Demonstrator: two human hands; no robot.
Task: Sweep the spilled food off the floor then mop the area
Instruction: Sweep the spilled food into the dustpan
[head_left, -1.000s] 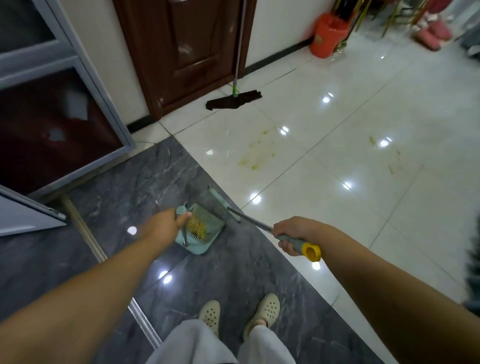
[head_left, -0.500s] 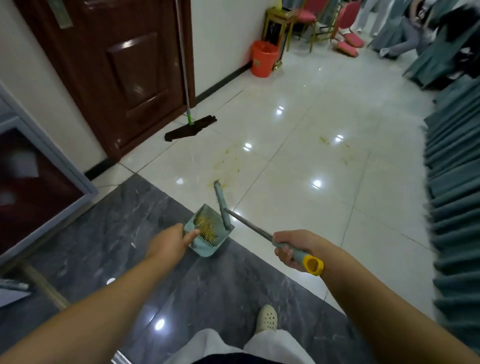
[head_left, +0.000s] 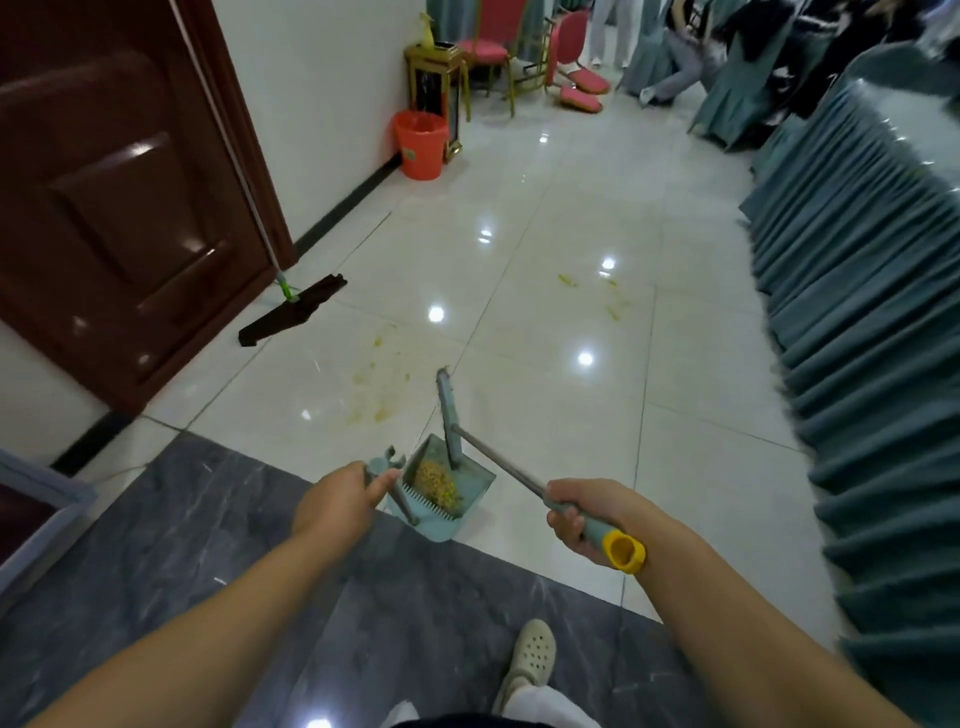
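Yellow food scraps (head_left: 437, 483) are gathered in the teal plastic dustpan (head_left: 441, 491), gripped by the left hand (head_left: 340, 501); the grey-handled broom (head_left: 498, 462) is held in the right hand (head_left: 589, 517). Yellowish smears (head_left: 379, 384) are left on the white tiled floor (head_left: 545, 218); the dark flat mop (head_left: 293, 309) is unused.

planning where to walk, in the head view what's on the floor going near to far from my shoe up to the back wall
shoe → dustpan → yellow smears → mop head → orange bucket → pink chairs
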